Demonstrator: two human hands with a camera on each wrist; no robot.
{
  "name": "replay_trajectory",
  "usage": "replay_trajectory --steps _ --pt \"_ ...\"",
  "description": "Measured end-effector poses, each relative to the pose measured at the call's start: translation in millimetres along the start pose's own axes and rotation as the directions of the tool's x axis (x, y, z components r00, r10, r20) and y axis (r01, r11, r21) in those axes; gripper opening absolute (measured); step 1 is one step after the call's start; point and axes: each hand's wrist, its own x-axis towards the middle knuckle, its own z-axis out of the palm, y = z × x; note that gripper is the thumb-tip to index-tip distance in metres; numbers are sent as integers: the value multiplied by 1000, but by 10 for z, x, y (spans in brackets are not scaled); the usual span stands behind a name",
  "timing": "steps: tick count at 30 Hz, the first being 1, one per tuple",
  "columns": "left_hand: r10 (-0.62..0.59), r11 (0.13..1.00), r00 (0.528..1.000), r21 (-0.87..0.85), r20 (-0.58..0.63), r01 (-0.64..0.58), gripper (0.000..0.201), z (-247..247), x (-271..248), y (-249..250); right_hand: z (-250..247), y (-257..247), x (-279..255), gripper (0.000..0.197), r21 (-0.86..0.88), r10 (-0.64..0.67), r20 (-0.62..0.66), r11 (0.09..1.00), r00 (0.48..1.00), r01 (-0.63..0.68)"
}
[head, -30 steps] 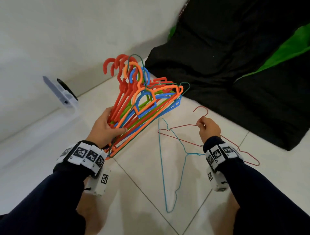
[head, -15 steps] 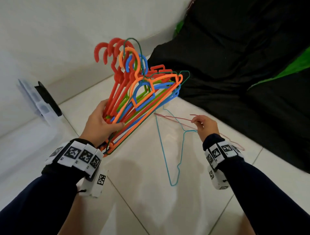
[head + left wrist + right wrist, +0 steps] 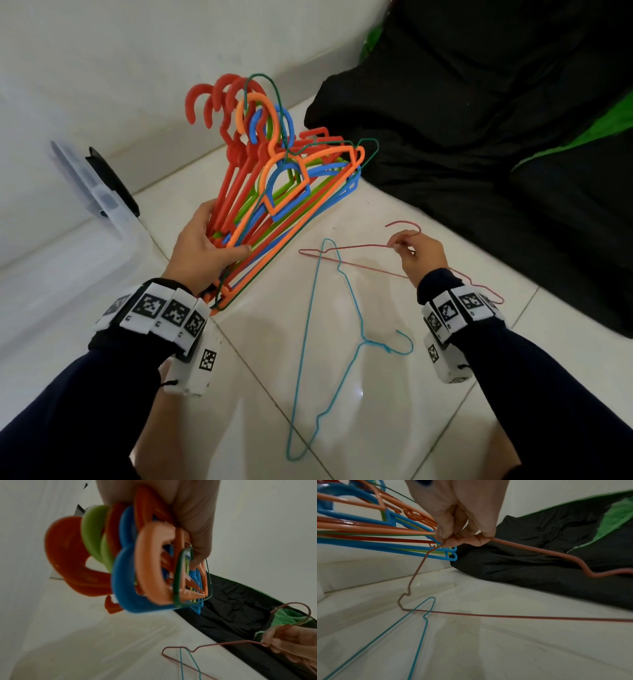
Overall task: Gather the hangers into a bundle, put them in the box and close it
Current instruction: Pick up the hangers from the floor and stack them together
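My left hand [image 3: 202, 253] gripped the bundle [image 3: 274, 192] of plastic hangers, fingers curled round their lower bars, hooks fanned upward above the floor [image 3: 342, 411]. My right hand [image 3: 419, 251] pinched the red hanger [image 3: 349, 250] at its neck, just under the hook, its far corner down near the floor. The blue hanger [image 3: 310, 342] lay flat on the tiles between my arms, its tip crossing the red wire. The box [image 3: 85, 246] sat open at my left. I judged both wire hangers light, thin and springy, likely to snag; the neck seemed the surest hold.
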Motion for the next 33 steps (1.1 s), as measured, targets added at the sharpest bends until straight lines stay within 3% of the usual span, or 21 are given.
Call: replay_trajectory --steps 4,10,16,18,19,21,24,26,29,33 --pt "-10 1000 1000 10 -1 10 67 5 12 -31 56 -11 117 17 11 42 -91 999 995 -41" --pt "0 1000 1000 28 -9 0 64 22 101 -90 178 -99 296 19 0 -22 -108 1000 994 23" --pt "-14 1000 1000 5 -7 14 65 -27 103 -87 -174 -40 358 19 1 162 -281 986 946 -169" --pt "-21 1000 1000 -12 -10 21 67 -67 57 -54 -485 -61 346 17 21 200 -208 980 957 -200" --pt "-20 1000 1000 -18 -8 20 67 -89 27 -31 -638 -104 333 17 51 198 -103 980 975 -194" --pt "-11 1000 1000 -24 4 11 69 -120 -45 41 -871 -287 284 27 136 108 139 983 984 -127" --pt "10 1000 999 -28 51 -8 70 -145 -186 183 -924 -808 142 33 220 -81 363 976 928 -1" --pt "49 999 996 -12 80 -48 71 -169 -289 274 -826 -1217 42 24 276 -224 384 954 896 120" --pt "106 994 986 14 127 -108 71 -245 -443 413 -728 -1672 -38 18 336 -393 319 898 863 284" --pt "137 990 971 2 196 -140 69 -324 -622 576 -798 -1811 -115 18 222 -429 264 899 864 378"
